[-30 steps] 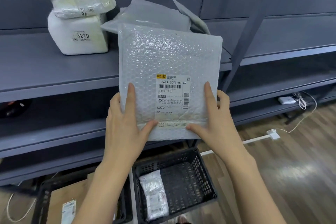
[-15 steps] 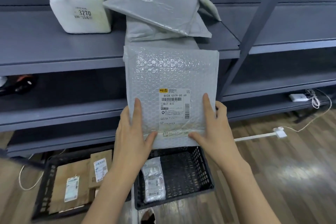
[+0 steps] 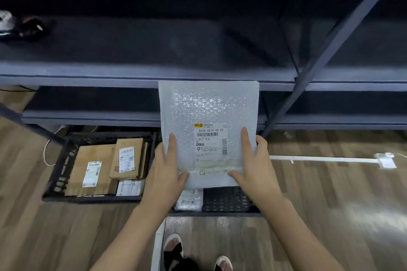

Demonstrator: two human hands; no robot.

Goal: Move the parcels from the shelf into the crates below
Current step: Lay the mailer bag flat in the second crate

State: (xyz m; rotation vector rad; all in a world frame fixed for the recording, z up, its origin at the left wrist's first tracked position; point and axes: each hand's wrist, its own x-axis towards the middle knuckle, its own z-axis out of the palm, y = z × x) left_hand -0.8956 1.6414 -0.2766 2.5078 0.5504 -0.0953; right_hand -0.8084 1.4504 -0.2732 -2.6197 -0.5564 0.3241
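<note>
A bubble-wrap parcel (image 3: pixel 209 121) is held upright in the air by both hands, its label side facing the camera. The left hand (image 3: pixel 166 174) grasps its lower left edge, index finger flat up the front and thumb pressed along the bottom seal. The right hand (image 3: pixel 255 169) grasps the lower right edge the same way. The parcel hangs in front of the lowest shelf (image 3: pixel 88 116) edge and above the right crate (image 3: pixel 229 201), which holds one white packet (image 3: pixel 190 200) at its left side. The left crate (image 3: pixel 63 160), just beside it on the floor (image 3: pixel 330 204), holds brown cardboard parcels (image 3: pixel 110 165) with labels.
</note>
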